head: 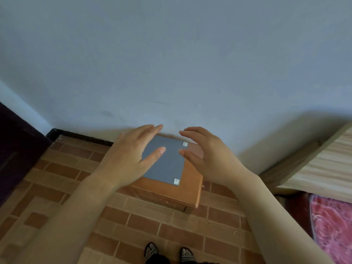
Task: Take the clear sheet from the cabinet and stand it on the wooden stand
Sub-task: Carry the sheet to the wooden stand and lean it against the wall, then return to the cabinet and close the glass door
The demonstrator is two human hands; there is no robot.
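Note:
A low wooden cabinet (190, 180) stands against the wall below me. On its top lies a flat sheet (167, 164) that looks grey-blue, with small white tabs at two of its right corners. My left hand (131, 153) hovers over the sheet's left part, fingers straight and spread. Over the cabinet's right side, my right hand (207, 155) is held with fingers loosely curved and the thumb apart. Neither hand holds anything. Whether either touches the sheet I cannot tell. No wooden stand is in view.
A pale blue wall (171, 63) rises right behind the cabinet. The floor (133, 225) has a brick pattern. A light wooden board (323, 164) and a red patterned cloth (333, 225) lie at the right. A dark surface (15, 149) stands at the left. My feet (169, 252) show at the bottom.

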